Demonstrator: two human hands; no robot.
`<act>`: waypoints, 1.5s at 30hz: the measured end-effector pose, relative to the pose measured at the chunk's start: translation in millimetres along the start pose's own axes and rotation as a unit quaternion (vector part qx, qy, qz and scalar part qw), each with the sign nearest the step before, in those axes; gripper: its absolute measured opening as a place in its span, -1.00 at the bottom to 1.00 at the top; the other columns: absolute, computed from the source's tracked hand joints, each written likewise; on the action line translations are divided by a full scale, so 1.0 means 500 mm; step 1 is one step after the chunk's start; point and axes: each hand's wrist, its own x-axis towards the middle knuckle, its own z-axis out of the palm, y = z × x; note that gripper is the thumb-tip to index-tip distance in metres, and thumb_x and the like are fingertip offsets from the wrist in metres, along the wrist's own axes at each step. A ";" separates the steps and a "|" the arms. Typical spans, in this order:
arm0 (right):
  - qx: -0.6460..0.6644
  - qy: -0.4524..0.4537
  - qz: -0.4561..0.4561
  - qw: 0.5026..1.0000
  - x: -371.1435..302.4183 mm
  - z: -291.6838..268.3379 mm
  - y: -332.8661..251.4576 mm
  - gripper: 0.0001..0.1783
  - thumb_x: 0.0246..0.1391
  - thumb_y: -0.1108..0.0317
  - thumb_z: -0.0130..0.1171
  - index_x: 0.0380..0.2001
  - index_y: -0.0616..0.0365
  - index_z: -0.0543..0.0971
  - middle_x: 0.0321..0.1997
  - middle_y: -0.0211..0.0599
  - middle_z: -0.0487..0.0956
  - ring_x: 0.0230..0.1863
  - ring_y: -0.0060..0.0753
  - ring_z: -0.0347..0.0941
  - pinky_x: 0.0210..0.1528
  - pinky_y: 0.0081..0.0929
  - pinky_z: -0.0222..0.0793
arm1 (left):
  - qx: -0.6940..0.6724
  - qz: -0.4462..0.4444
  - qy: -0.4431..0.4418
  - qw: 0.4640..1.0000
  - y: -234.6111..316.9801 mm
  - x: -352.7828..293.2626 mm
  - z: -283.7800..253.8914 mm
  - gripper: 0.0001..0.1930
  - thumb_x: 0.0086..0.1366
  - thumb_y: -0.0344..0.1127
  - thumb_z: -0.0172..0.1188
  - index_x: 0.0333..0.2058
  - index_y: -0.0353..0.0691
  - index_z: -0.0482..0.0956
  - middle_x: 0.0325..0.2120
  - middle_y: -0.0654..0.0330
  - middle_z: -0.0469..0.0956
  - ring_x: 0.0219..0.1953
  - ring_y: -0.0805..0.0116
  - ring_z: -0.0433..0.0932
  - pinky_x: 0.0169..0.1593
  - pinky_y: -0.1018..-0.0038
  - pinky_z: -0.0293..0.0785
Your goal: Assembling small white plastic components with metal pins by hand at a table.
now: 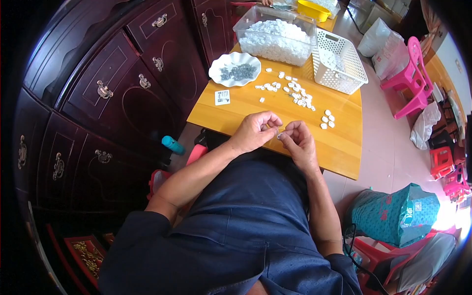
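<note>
- The right hand (299,144) pinched a small white piece (279,136) between thumb and fingertips, just above the counter's near edge.
- The left hand (256,130) was bent beside that piece, thumb and forefinger close to it; whether they gripped anything could not be told.
- Beyond the hands, a loose scatter of white pieces (298,93) lay on the wooden counter (339,152), and a smaller white cluster (328,119) sat apart toward its right side.
- A white plate (214,73) with a wavy rim stood at the counter's left edge, bearing a heap of small dark parts (239,72).
- A square printed card (222,97) lay just in front of the plate.
- Toward the far end stood a clear bin (268,14) piled with white pieces; a white perforated basket (339,82) stood just to its right, with more white bits inside.
</note>
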 end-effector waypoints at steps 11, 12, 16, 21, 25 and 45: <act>-0.019 -0.007 -0.004 1.000 0.000 -0.003 -0.001 -0.79 0.21 0.54 0.21 -0.17 0.17 0.39 -0.40 -0.56 0.49 -0.42 -0.81 0.34 -0.40 -0.75 0.24 | -0.012 0.000 -0.005 1.000 -0.004 0.000 0.003 -0.86 0.30 -0.52 0.21 -0.16 -0.33 0.56 -0.37 0.37 0.52 -0.41 0.73 0.44 -0.30 0.71 0.43; -0.019 -0.009 -0.003 1.000 0.000 -0.004 0.000 -0.79 0.21 0.54 0.21 -0.17 0.17 0.39 -0.40 -0.55 0.50 -0.40 -0.80 0.36 -0.38 -0.75 0.26 | -0.008 0.003 0.004 1.000 -0.002 0.000 0.004 -0.86 0.27 -0.55 0.20 -0.19 -0.33 0.57 -0.40 0.34 0.54 -0.43 0.69 0.47 -0.32 0.67 0.46; -0.001 -0.014 -0.012 1.000 -0.001 -0.002 0.001 -0.78 0.20 0.55 0.21 -0.17 0.18 0.39 -0.37 -0.51 0.52 -0.36 -0.77 0.41 -0.31 -0.74 0.32 | 0.029 0.022 0.023 0.999 0.010 -0.007 0.012 -0.85 0.22 -0.58 0.20 -0.21 -0.34 0.58 -0.41 0.28 0.58 -0.44 0.63 0.51 -0.32 0.61 0.50; -0.002 -0.011 -0.001 1.000 0.000 -0.007 0.006 -0.78 0.19 0.55 0.22 -0.18 0.19 0.39 -0.36 -0.50 0.53 -0.33 -0.76 0.43 -0.27 -0.73 0.35 | 0.026 0.021 0.019 0.999 0.004 -0.004 0.013 -0.83 0.22 -0.58 0.19 -0.19 -0.36 0.58 -0.41 0.27 0.58 -0.43 0.61 0.52 -0.30 0.60 0.51; -0.006 0.007 0.003 1.000 0.006 -0.018 0.004 -0.80 0.18 0.54 0.23 -0.21 0.18 0.40 -0.37 -0.50 0.54 -0.34 -0.76 0.43 -0.29 -0.71 0.36 | -0.068 -0.031 -0.005 0.997 0.006 0.007 0.007 -0.77 0.23 -0.56 0.19 -0.11 -0.35 0.58 -0.42 0.29 0.56 -0.42 0.61 0.52 -0.30 0.62 0.49; 0.123 0.223 -0.030 0.967 0.022 -0.121 -0.003 -0.87 0.21 0.47 0.21 -0.18 0.21 0.56 -0.34 -0.45 0.59 -0.48 -0.67 0.35 -0.41 -0.68 0.26 | 0.471 0.072 -0.061 0.877 -0.042 0.220 0.065 -0.58 0.30 -0.28 0.07 0.13 -0.12 0.54 -0.10 -0.09 0.62 -0.09 -0.08 0.61 -0.02 0.08 0.53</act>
